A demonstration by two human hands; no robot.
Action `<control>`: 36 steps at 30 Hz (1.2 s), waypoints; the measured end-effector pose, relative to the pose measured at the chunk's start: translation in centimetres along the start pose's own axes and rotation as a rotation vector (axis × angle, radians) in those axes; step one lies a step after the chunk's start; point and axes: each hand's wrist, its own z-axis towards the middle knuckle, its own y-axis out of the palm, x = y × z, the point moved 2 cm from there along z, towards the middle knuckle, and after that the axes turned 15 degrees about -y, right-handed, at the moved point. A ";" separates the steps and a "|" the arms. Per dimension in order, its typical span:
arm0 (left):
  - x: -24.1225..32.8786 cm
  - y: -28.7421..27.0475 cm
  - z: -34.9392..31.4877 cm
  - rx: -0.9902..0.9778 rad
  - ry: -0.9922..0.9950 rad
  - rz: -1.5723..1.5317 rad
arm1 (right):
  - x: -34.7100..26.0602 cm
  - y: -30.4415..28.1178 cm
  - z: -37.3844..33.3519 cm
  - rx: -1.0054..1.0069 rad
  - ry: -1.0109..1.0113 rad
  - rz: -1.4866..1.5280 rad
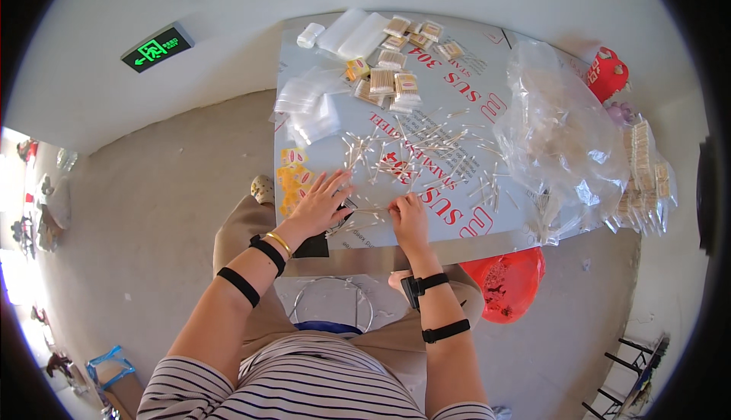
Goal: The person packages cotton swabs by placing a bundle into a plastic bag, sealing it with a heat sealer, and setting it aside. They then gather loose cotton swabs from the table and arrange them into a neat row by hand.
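Loose cotton swabs [426,153] lie scattered across a metal table [487,100] covered in printed film. My left hand [320,203] rests flat near the table's front edge with fingers spread over a few swabs. My right hand [410,216] is beside it, fingers curled and pinching a small bunch of swabs [381,208] against the table. Small filled packs of swabs [392,81] sit further back, next to a pile of empty clear bags [308,108].
A big crumpled clear plastic bag [560,134] covers the table's right side, with bundled swab packs [643,169] beyond it. A red basin [506,283] stands under the front right edge. A stool ring [327,302] shows between my knees. Grey floor lies to the left.
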 end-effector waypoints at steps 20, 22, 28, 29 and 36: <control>2.1 1.0 1.2 0.149 -0.171 -0.506 | -2.5 1.7 1.7 0.013 0.072 0.226; 1.4 0.7 -0.2 0.236 -0.314 -0.552 | -2.8 1.3 2.1 0.000 0.073 0.130; 1.2 1.4 -2.7 0.281 -0.387 -0.326 | -4.6 2.3 4.9 -0.042 -0.166 0.063; 1.2 1.4 -2.7 0.280 -0.392 -0.327 | -4.7 2.6 5.3 -0.047 -0.168 0.064; 0.9 1.6 -2.6 0.240 -0.430 -0.410 | -3.8 3.3 5.9 -0.172 -0.166 0.032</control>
